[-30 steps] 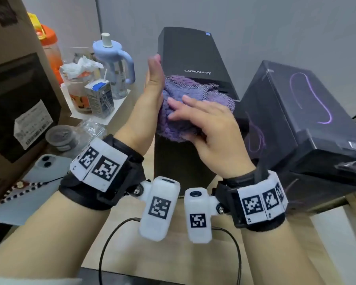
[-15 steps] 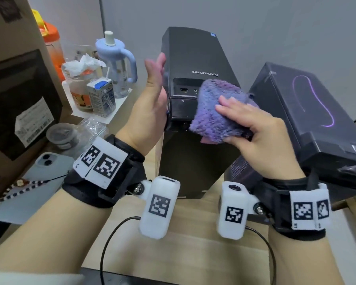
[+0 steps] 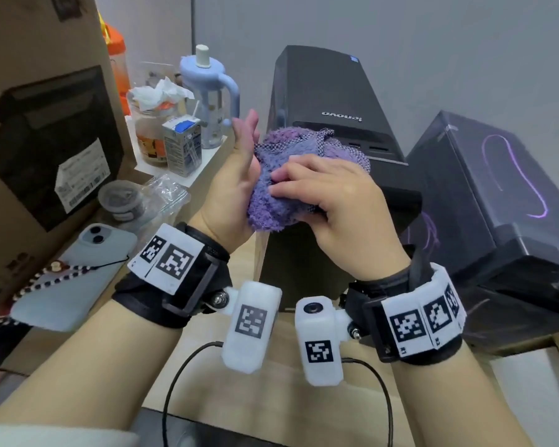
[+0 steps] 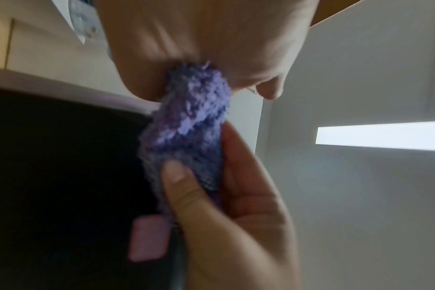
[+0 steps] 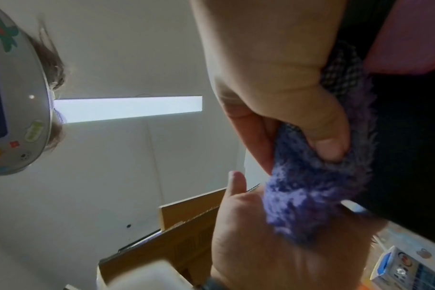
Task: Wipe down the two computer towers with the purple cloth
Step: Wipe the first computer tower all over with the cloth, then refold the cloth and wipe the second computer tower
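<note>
In the head view a black Lenovo tower (image 3: 329,91) stands upright at centre. A second black tower (image 3: 497,201) with a purple line lies tilted to its right. My right hand (image 3: 333,201) grips the fluffy purple cloth (image 3: 278,191) and presses it on the Lenovo tower's front, at its left edge. My left hand (image 3: 241,175) is flat with straight fingers along the tower's left side, its palm against the cloth. The right wrist view shows my thumb (image 5: 328,141) dug into the cloth (image 5: 311,186). In the left wrist view the cloth (image 4: 186,125) sits between both hands.
A large cardboard box (image 3: 46,124) stands at the left, with a phone (image 3: 88,272) and a lidded plastic cup (image 3: 120,201) before it. A blue jug (image 3: 210,91), a jar (image 3: 149,137) and a juice carton (image 3: 183,146) crowd the back left. A black cable (image 3: 181,382) crosses the wooden table (image 3: 239,401).
My right hand has swept the cloth from the right part of the tower's front back to its left edge, against my left palm. The left hand stayed beside the tower.
</note>
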### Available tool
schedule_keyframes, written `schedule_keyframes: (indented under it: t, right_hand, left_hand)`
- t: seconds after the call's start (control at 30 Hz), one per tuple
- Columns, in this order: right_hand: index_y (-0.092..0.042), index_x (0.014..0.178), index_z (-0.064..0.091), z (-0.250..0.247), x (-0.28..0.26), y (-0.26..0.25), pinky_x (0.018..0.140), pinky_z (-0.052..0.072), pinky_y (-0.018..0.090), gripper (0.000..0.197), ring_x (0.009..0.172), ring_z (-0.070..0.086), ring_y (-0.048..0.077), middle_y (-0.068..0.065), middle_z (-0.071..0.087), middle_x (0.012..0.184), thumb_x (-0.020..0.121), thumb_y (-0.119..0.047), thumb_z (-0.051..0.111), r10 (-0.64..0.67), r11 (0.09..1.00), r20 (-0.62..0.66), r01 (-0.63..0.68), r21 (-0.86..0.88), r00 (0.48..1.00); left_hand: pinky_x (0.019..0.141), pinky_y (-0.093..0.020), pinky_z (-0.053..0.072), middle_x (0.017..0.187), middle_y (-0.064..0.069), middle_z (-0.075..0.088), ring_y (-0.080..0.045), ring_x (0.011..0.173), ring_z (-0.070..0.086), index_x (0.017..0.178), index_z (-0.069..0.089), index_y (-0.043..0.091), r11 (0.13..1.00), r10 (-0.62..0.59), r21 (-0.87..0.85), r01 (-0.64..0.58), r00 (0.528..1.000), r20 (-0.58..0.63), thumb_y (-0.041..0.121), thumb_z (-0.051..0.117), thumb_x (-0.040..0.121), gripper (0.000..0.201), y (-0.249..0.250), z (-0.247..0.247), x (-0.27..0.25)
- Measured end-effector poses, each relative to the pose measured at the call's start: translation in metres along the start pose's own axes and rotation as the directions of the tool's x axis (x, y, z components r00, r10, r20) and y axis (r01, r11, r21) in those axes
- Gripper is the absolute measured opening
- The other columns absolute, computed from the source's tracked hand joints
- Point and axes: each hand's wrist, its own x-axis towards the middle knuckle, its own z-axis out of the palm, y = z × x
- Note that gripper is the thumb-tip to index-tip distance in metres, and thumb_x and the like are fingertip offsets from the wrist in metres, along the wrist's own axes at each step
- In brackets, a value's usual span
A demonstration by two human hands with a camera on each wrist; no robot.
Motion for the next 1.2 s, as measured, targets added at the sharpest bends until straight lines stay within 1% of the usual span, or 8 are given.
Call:
schedule_keyframes:
  t: [0.2,0.33,0.4,0.57,0.77,0.87,1.0,1.2]
  right_hand:
    - [-0.021,0.080,0.069,0.012,0.016,-0.020,0.083,0.034,0.029,0.027,0.087,0.066,0.022,-0.005,0.071,0.080,0.066,-0.005,0.053,-0.080,0.975,0.126,0.104,-0.195,0.989]
    - [-0.020,0.097,0.068,0.006,0.028,-0.028,0.084,0.032,0.031,0.029,0.086,0.062,0.021,-0.009,0.068,0.083,0.070,-0.016,0.059,0.030,0.999,0.155,-0.035,0.036,0.987]
    - [-0.020,0.109,0.062,-0.001,0.033,-0.031,0.088,0.043,0.031,0.036,0.093,0.062,0.010,-0.014,0.065,0.093,0.074,-0.015,0.061,0.104,0.952,0.179,-0.150,0.267,0.978]
    - [-0.016,0.097,0.050,-0.006,0.047,-0.034,0.082,0.053,0.026,0.023,0.092,0.063,0.008,-0.003,0.065,0.103,0.081,0.000,0.054,0.160,0.523,0.209,-0.262,0.811,0.965]
    - [-0.011,0.088,0.059,0.007,0.058,-0.040,0.075,0.051,0.015,0.014,0.079,0.062,0.003,-0.004,0.064,0.090,0.085,-0.007,0.046,0.274,0.139,0.271,-0.317,0.938,0.923]
    - [-0.014,0.089,0.058,0.009,0.062,-0.040,0.068,0.048,0.013,0.015,0.072,0.059,-0.001,-0.006,0.062,0.085,0.089,-0.007,0.045,0.354,0.253,0.260,-0.360,0.898,0.898]
    - [-0.023,0.091,0.056,0.000,0.060,-0.029,0.060,0.053,0.023,0.011,0.069,0.060,0.009,-0.002,0.056,0.086,0.088,-0.016,0.047,0.511,0.522,0.064,-0.369,0.769,0.857]
    - [-0.020,0.093,0.064,-0.001,0.045,0.000,0.086,0.052,0.036,0.013,0.089,0.061,0.013,-0.006,0.062,0.090,0.087,-0.017,0.053,0.458,0.865,-0.194,-0.385,0.321,0.867]
  left_hand:
    - [0.111,-0.010,0.022,0.156,0.012,0.012,0.013,0.136,0.017,0.128,0.043,0.047,0.869,0.016,0.492,-0.052,0.997,0.077,0.074,0.060,0.065,0.071,-0.002,-0.041,-0.009]
    - [0.096,-0.019,0.047,0.124,0.007,0.062,-0.003,0.116,0.057,0.113,0.062,0.026,0.896,-0.044,0.443,-0.039,0.984,0.174,0.040,0.053,0.087,0.031,0.015,-0.053,-0.018]
    - [0.090,-0.026,0.053,0.108,0.000,0.072,-0.013,0.104,0.065,0.108,0.068,0.023,0.922,-0.040,0.386,-0.038,0.981,0.190,0.052,0.058,0.082,0.039,0.028,-0.057,-0.022]
    - [0.107,-0.040,0.041,0.135,-0.012,0.055,-0.027,0.128,0.050,0.134,0.046,0.003,0.959,-0.018,0.270,-0.086,0.933,0.361,0.072,0.059,0.067,0.097,0.049,-0.059,-0.023]
    - [0.097,-0.030,0.048,0.132,-0.014,0.057,-0.023,0.122,0.056,0.132,0.047,0.002,0.995,-0.103,0.045,0.094,0.959,0.262,0.028,0.073,0.072,0.070,0.060,-0.057,-0.020]
    - [0.099,-0.034,0.049,0.117,-0.012,0.064,-0.020,0.110,0.062,0.127,0.053,0.003,0.953,-0.224,-0.151,0.264,0.945,0.238,0.028,0.051,0.087,0.047,0.060,-0.058,-0.020]
    - [0.067,-0.035,0.061,0.087,-0.006,0.076,-0.019,0.080,0.073,0.090,0.072,0.015,0.935,-0.306,-0.221,0.278,0.947,-0.099,0.031,0.043,0.095,0.034,0.047,-0.076,-0.012]
    - [0.057,-0.036,0.061,0.079,-0.009,0.076,-0.023,0.070,0.074,0.093,0.065,0.008,0.880,-0.435,-0.371,0.295,0.814,-0.385,0.033,0.039,0.099,0.037,0.012,-0.110,-0.014]
